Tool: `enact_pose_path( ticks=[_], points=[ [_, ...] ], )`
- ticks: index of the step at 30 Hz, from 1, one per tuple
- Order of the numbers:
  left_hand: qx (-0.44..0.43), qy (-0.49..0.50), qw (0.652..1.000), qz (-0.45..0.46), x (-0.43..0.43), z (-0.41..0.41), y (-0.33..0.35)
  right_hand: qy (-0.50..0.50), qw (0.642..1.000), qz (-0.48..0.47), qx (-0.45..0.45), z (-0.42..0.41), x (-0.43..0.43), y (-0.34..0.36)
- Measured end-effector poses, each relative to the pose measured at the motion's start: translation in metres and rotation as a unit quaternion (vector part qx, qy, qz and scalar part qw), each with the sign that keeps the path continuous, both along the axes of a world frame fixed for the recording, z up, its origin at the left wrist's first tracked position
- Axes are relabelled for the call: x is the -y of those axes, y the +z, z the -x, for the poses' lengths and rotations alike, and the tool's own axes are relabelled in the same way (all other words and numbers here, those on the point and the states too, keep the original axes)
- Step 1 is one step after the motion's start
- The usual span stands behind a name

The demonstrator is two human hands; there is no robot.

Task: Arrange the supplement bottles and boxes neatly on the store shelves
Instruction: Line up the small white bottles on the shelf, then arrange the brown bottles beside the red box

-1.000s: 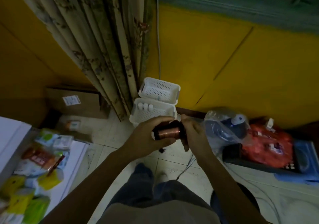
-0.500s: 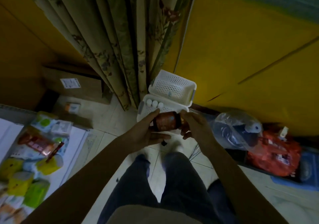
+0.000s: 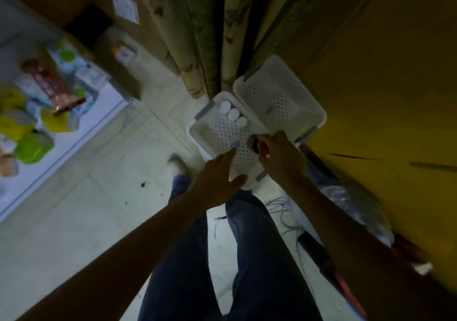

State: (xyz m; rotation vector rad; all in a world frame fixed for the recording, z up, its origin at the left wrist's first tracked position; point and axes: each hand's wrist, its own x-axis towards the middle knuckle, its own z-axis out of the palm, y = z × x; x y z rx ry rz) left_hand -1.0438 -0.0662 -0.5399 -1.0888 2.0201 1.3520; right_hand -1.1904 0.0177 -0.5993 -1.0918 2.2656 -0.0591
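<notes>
Your right hand (image 3: 279, 159) holds the dark bottle (image 3: 254, 145), fingers curled around it, over the right edge of the white basket (image 3: 217, 133) on the floor (image 3: 111, 197). Your left hand (image 3: 217, 177) hovers beside it, fingers straight and apart. Three white caps (image 3: 233, 114) stand in the basket's far corner.

perforated white plastic basket (image 3: 217, 133), patterned cloth curtain (image 3: 205, 36), cardboard box (image 3: 99, 4)

The light is dim and greenish. A plain mustard-yellow painted wall (image 3: 383, 86) fills the right side, crossed low down by thin dark marks. A pale beige fabric curtain with dark floral blotches (image 3: 210, 36) hangs in folds down to the pale square-tiled floor (image 3: 86, 197), which shows a few dark specks. A white flat shelf board (image 3: 81, 133) runs along the floor's left edge
</notes>
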Motion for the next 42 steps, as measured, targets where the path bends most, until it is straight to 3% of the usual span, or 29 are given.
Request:
enact_pose_path(
  ticks=[6,14,18,24,28,33,42],
  points=[
    [0.022,-0.065,0.994,0.089,-0.028,-0.004,-0.029,0.165,0.986,0.026,-0.006,0.014,0.02,-0.057],
    [0.016,-0.019,0.993,0.115,-0.021,-0.012,-0.034,0.226,0.968,0.036,-0.103,0.011,0.035,-0.081],
    [-0.003,-0.034,0.987,0.155,-0.012,-0.023,-0.023,0.224,0.962,0.044,-0.147,0.006,0.034,-0.053],
    [-0.031,-0.119,0.957,0.264,0.003,-0.07,0.023,0.282,0.945,0.108,-0.129,-0.039,0.035,0.026],
    [-0.081,-0.169,0.888,0.419,0.038,-0.139,0.062,0.327,0.91,0.205,-0.153,-0.103,0.061,0.088],
    [-0.111,-0.133,0.778,0.604,0.118,-0.251,0.144,0.369,0.839,0.347,-0.199,-0.204,0.135,0.183],
    [-0.086,-0.053,0.625,0.774,0.202,-0.452,0.311,0.397,0.695,0.552,-0.232,-0.392,0.248,0.355]
  ],
)
